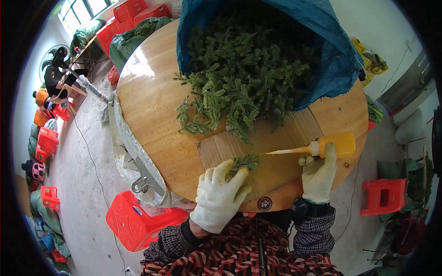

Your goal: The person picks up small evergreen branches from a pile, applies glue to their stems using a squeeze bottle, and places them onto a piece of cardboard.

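Note:
My left hand (218,193), in a white knit glove, pinches a small green fir sprig (245,162) over a flat piece of cardboard (218,148). In my right hand (318,177), gloved too, lies a yellow squeeze bottle (340,144) with a long thin nozzle. The bottle is tilted on its side, and its tip points left, just above the sprig and slightly apart from it. Beyond both hands, a heap of green fir sprigs (244,78) spills from the mouth of a blue woven sack (338,76) onto the round wooden table (149,92).
A red plastic stool (131,221) stands by the table's near left edge, another red stool (384,195) to the right. Clear plastic sheeting (126,152) with a large metal clip (145,179) hangs at the left rim. A black fan (57,69) stands far left.

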`<state>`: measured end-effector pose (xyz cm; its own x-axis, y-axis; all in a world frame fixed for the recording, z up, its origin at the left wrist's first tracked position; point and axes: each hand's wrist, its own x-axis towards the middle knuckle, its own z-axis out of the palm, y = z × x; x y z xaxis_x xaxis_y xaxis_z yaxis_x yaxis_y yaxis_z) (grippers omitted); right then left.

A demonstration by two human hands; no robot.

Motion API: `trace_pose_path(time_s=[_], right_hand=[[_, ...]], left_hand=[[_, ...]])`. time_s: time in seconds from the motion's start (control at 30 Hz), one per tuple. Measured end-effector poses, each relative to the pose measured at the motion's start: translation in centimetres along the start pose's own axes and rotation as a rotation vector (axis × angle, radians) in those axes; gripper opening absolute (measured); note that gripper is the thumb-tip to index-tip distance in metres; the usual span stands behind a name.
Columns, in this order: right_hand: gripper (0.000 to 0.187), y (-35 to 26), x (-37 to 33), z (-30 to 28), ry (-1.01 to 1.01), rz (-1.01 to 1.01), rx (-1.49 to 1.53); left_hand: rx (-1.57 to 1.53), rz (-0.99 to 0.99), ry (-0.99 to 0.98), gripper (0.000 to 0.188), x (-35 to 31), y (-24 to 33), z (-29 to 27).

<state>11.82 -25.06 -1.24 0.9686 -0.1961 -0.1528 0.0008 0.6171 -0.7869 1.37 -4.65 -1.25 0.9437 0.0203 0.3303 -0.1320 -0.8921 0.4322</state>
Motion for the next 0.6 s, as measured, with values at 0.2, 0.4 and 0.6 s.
trace_pose_path(time_s=[0.2, 0.4, 0.6], right_hand=[[0.025, 0.0, -0.1, -0.3, -0.033, 0.037, 0.028], [0.027, 0.0, -0.5, 0.0, -0.016, 0.028, 0.015], [0.025, 0.1, -0.2, -0.7, -0.055, 0.010, 0.052]], left_hand=[[0.143, -0.028, 0.013, 0.031, 1.0, -1.6, 0.2], [0.084, -0.087, 0.068, 0.026, 0.3, -2.0, -1.3], [0.207, -0.129, 0.402, 0.029, -1.7, -6.5, -5.6]])
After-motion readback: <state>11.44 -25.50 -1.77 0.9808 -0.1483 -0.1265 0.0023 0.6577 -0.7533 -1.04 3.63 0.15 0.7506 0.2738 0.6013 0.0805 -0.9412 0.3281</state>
